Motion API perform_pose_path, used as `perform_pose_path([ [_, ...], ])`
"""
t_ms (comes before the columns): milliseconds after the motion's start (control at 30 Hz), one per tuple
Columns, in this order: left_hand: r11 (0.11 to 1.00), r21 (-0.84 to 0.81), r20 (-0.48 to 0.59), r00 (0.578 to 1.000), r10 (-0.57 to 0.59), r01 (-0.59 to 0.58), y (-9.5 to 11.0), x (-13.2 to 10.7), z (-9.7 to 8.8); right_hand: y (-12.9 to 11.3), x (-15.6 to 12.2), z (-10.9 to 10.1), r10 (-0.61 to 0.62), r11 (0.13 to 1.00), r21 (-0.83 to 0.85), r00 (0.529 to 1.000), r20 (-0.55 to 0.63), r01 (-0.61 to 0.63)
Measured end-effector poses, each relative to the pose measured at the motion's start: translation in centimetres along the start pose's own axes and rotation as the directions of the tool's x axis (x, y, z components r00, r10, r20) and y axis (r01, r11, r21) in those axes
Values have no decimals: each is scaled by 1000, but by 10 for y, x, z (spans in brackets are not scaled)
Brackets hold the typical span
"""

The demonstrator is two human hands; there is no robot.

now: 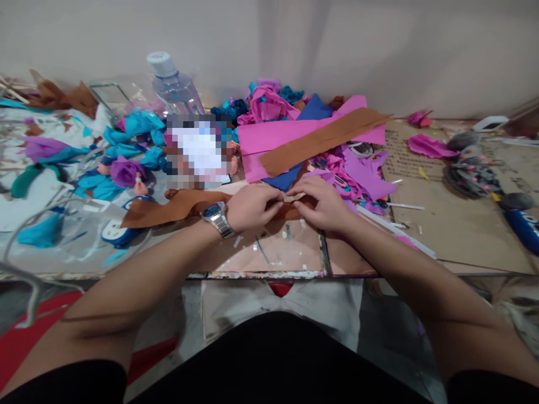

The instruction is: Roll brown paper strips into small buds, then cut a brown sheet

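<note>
A long brown strip of what looks like crepe paper [177, 207] stretches along the near part of the table, passing beneath my left wrist. My left hand [255, 206], with a metal watch [217, 217] on the wrist, pinches it between thumb and fingers. Close by on the right, my right hand [322, 203] pinches the same strip, its thumb and fingertips pressed on the edge. Between the two hands a short stretch of the strip shows. Just beyond them another brown strip [320, 143] lies across pink sheets [273, 134] and a blue piece [286, 177].
A clear bottle [177, 92] with a white cap stands at the back. Blue and purple paper flowers [127, 170] crowd the left. Cardboard [438, 207] covers the right side, with a dark grey bundle [474, 168] on it. A white cable [31, 286] hangs over the table's front-left edge.
</note>
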State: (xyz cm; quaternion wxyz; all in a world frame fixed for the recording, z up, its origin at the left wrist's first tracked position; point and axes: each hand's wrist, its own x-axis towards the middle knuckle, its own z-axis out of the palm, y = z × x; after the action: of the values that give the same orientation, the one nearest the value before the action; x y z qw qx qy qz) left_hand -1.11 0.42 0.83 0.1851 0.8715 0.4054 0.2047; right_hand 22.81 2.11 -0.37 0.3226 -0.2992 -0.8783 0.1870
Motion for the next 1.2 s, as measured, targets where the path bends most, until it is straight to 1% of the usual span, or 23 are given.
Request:
perform_pose_path([
  [67, 999, -29, 9, 1000, 15, -14, 1, 0, 0, -2, 0, 3, -22, 999, -42, 999, 24, 23],
  [133, 998, -60, 19, 999, 38, -37, 3, 0, -1, -2, -1, 6, -17, 998, -59, 1000, 25, 19],
  [200, 996, -74, 21, 999, 46, -44, 3, 1, -3, -2, 0, 7, -7, 998, -54, 1000, 14, 8],
  [400, 993, -114, 30, 1000, 8, -5, 3, 2, -9, -4, 0, 4, -1, 1000, -13, 1000, 6, 1],
  [533, 984, -175, 42, 999, 30, -22, 4, 2, -10, -4, -1, 6, 2, 1000, -25, 1000, 6, -2],
  [800, 974, -220, 56, 997, 60, -46, 2, 1, -9, -3, -3, 10, -15, 1000, -26, 1000, -3, 15],
  [1000, 971, -237, 84, 996, 40, -19, 5, 2, -11, -3, -3, 11, -37, 998, -60, 999, -26, 35],
  [1200, 951, -308, 108, 994, 4, 30, 4, 2, -12, -2, -4, 10, -105, 992, -74, 993, -56, 101],
])
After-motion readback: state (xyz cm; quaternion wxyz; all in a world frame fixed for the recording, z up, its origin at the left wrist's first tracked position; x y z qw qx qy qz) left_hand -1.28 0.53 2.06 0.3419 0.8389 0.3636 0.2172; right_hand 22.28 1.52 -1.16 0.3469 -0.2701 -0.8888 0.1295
